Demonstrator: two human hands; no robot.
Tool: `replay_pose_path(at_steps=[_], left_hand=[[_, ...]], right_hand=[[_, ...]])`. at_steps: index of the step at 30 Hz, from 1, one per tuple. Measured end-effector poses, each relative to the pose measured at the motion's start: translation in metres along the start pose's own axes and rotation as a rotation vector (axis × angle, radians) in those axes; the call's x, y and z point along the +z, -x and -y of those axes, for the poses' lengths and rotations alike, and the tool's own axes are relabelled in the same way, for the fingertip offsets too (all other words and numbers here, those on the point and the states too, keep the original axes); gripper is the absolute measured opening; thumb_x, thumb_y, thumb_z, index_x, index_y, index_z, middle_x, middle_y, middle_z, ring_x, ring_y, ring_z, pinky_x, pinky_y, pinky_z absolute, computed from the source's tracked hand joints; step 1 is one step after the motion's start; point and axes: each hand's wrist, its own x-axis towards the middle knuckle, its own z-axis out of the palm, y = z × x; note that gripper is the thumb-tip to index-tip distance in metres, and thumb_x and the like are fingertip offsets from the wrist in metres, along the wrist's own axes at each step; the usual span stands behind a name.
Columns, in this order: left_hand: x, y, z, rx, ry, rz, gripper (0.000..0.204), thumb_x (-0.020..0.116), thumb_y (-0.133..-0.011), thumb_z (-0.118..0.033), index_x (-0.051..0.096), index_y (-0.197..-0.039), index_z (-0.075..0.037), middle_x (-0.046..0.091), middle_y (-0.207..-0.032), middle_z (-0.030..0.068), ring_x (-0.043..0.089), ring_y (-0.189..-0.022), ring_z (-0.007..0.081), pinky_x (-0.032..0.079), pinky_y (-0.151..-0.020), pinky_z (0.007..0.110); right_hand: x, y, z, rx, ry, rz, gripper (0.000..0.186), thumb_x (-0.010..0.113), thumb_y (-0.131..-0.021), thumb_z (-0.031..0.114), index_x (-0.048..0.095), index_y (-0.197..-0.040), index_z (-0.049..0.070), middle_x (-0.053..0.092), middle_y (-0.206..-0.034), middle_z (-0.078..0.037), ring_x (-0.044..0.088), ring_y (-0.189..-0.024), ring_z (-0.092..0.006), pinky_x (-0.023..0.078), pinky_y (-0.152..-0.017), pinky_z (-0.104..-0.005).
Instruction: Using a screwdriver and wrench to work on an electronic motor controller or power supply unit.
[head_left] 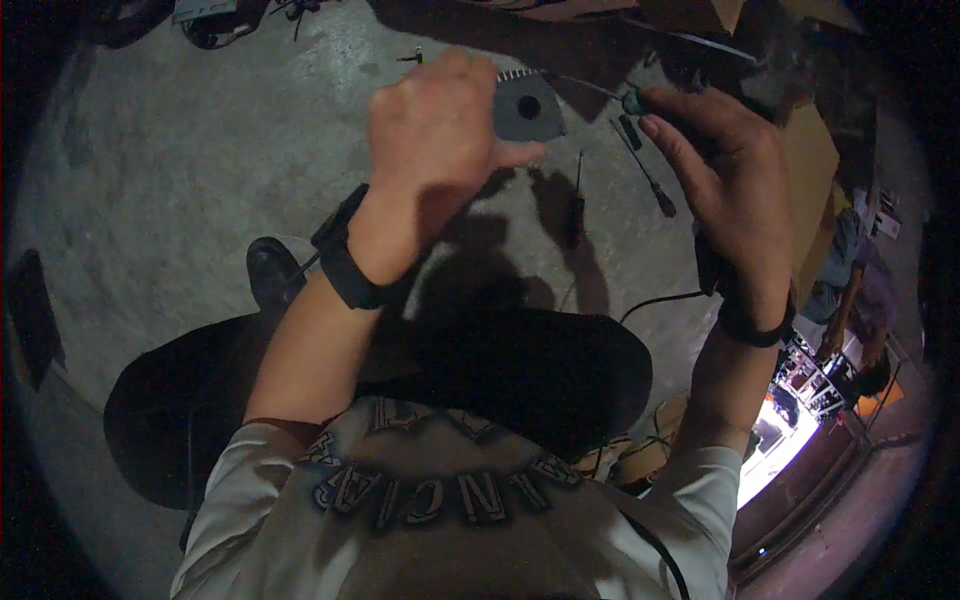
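The grey part sits in the left hand, jutting out to the right between the curled fingers, whose tips are hidden, and the thumb stretched along its lower edge, while the right hand pinches the green handle of a screwdriver whose thin shaft runs toward the part's top edge, contact unclear. Flat and dark, the part shows a round black hole and a row of pale teeth along its top; beyond the fingers, more screwdrivers lie on the concrete floor.
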Motion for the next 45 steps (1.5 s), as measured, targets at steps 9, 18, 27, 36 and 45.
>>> replay_pose_path(at_steps=[9,18,27,36,45], left_hand=[[0.004,-0.001,0.000,-0.001,0.006,-0.026,0.057,0.086,-0.058,-0.053,0.067,-0.086,-0.007,0.065,-0.086,0.0077,0.070,-0.081,0.0297,0.056,-0.063,0.040],[0.006,0.000,0.005,-0.005,0.096,-0.041,0.062,0.084,-0.059,-0.057,0.063,-0.088,-0.006,0.064,-0.088,0.0119,0.067,-0.084,0.0360,0.054,-0.066,0.046],[0.000,0.000,0.010,0.023,0.120,-0.064,0.061,0.084,-0.059,-0.058,0.064,-0.089,-0.008,0.065,-0.087,0.0101,0.068,-0.082,0.0334,0.054,-0.062,0.045],[0.003,0.005,0.019,0.060,0.121,-0.100,0.062,0.083,-0.058,-0.058,0.065,-0.091,-0.008,0.064,-0.086,0.0109,0.067,-0.078,0.0327,0.053,-0.060,0.043],[0.012,0.001,0.011,0.127,0.116,-0.180,0.065,0.080,-0.059,-0.061,0.066,-0.097,-0.009,0.061,-0.083,0.0089,0.066,-0.073,0.0307,0.050,-0.056,0.041]], right_hand=[[0.005,-0.002,-0.003,0.017,0.005,0.025,0.019,0.072,-0.088,0.017,0.075,-0.101,0.003,0.070,-0.089,-0.018,0.069,-0.077,-0.0336,0.054,-0.070,-0.0400],[0.002,-0.017,0.024,-0.068,0.244,0.071,0.016,0.071,-0.084,0.014,0.073,-0.097,0.004,0.069,-0.088,-0.018,0.067,-0.084,-0.0385,0.054,-0.074,-0.0453],[0.000,-0.032,0.031,0.017,0.179,0.072,0.015,0.071,-0.084,0.016,0.074,-0.090,0.002,0.070,-0.083,-0.021,0.068,-0.078,-0.0402,0.055,-0.073,-0.0476],[0.003,-0.033,0.039,-0.038,0.214,0.068,0.016,0.072,-0.085,0.018,0.074,-0.088,0.003,0.069,-0.080,-0.021,0.067,-0.076,-0.0408,0.054,-0.071,-0.0474],[-0.001,-0.037,0.033,-0.015,0.373,0.098,0.022,0.072,-0.089,0.026,0.075,-0.098,0.006,0.071,-0.078,-0.015,0.071,-0.071,-0.0311,0.052,-0.065,-0.0377]])
